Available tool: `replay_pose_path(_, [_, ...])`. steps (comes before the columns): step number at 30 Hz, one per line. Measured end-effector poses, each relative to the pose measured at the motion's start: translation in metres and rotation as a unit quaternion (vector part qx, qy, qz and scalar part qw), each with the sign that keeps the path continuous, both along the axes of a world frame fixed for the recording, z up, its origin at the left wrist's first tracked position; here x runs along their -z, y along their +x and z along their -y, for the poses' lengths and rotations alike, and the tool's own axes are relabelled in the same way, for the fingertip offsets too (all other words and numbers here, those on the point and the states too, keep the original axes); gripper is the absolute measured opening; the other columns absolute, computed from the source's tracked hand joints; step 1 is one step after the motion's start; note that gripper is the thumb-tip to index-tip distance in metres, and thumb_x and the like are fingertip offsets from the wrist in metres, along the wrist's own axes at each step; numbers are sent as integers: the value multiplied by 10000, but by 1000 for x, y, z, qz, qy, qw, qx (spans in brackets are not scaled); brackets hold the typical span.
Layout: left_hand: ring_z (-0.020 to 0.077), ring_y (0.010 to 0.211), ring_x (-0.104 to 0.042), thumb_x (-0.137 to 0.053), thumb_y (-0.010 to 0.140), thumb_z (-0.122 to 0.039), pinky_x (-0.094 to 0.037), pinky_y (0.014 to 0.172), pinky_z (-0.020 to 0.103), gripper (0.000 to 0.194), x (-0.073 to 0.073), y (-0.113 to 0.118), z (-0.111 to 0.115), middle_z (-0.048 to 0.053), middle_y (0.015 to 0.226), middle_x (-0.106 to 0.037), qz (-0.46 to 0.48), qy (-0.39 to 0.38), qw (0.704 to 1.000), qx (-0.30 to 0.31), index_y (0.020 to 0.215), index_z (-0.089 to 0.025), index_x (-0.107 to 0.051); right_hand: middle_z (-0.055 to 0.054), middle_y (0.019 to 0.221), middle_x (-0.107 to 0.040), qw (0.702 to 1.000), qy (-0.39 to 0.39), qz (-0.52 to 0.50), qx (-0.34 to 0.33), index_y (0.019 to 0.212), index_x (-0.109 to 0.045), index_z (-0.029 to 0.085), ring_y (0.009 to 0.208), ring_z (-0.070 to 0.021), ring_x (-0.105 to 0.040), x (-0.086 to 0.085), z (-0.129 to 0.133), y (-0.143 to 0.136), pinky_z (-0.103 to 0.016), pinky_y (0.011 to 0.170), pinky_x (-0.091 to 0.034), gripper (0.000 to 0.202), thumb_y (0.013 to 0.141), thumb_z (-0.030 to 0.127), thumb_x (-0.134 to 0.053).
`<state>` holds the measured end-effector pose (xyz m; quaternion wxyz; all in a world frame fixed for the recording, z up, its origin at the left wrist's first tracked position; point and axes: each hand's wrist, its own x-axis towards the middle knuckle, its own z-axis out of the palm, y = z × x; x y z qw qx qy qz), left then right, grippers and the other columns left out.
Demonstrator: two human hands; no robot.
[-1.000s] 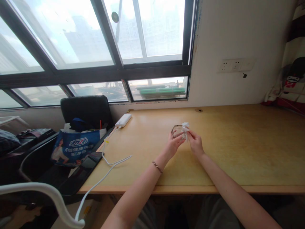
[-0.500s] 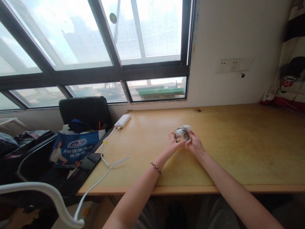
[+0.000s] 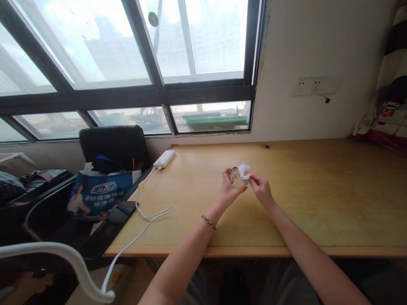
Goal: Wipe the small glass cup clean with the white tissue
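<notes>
Your left hand (image 3: pixel 231 190) grips the clear glass object (image 3: pixel 238 181) above the desk (image 3: pixel 311 199), probably to keep it steady. Your right hand (image 3: pixel 261 189) pinches the white tissue (image 3: pixel 243 169) against its rim, so the tissue can reach the glass surface.
</notes>
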<state>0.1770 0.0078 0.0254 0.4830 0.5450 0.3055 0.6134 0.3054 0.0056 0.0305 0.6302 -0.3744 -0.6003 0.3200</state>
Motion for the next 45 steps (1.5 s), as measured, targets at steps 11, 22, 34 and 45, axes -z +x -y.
replay_pose_path(11, [225,1110,-424,-675,534,-88,-306,955,359,812,4,5,9,89,1235,-404,-80,51,995,10,1221,-253,-275,-5,1112,-579,999,12,26,-17,963,-640,262,1095,-213,-477,-3,3,-5,-371,983,-312,255,748,337,-526])
replay_pose_path(22, [190,995,-503,-752,466,-115,-366,878,314,762,-1,10,6,49,1071,-529,99,-55,993,-23,1128,-226,-393,-23,972,-648,975,-121,-171,-68,933,-652,197,934,-233,-572,11,-10,-1,-344,814,-433,314,682,378,-599])
replay_pose_path(34, [178,812,-557,-557,706,-422,-440,722,306,300,2,-9,-10,84,849,-583,367,-324,861,141,808,-140,-551,13,554,-573,971,-141,-191,-8,637,-604,158,502,-108,-496,8,-8,5,-208,469,-361,168,666,321,-575])
replay_pose_path(45, [139,608,-560,-496,699,-559,-455,546,268,402,2,-7,-13,47,710,-583,261,-387,874,134,761,-161,-504,24,565,-537,959,-42,259,103,1039,-525,161,507,-121,-486,9,-3,1,-213,518,-339,446,704,455,-531])
